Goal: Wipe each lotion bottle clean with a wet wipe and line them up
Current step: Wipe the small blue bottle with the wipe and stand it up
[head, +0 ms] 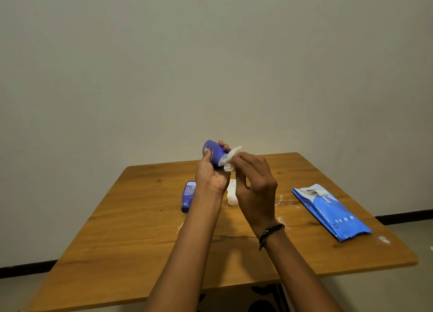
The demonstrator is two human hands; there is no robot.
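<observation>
1. Brown wooden counter (117, 253). White smears (283, 201) lie on it near the packet, so judge where a cleaned bottle may stand.
2. Blue plastic wet-wipe packet (332, 213), flat at the right, well apart from the hands.
3. Dark blue plastic lotion bottle (188, 197) lying on its side; beside it a white bottle with a pinkish end (232, 194), partly hidden. Both probably await wiping.
4. Left hand (210, 173): fingers and thumb curled round the violet-blue lotion bottle (214, 153), held tilted above the counter. Rotate it gradually; wet plastic likely slips.
5. Right hand (254, 182): fingers pinch the crumpled white wet wipe (232, 158) against the bottle's pale end. Work round its rim.
</observation>
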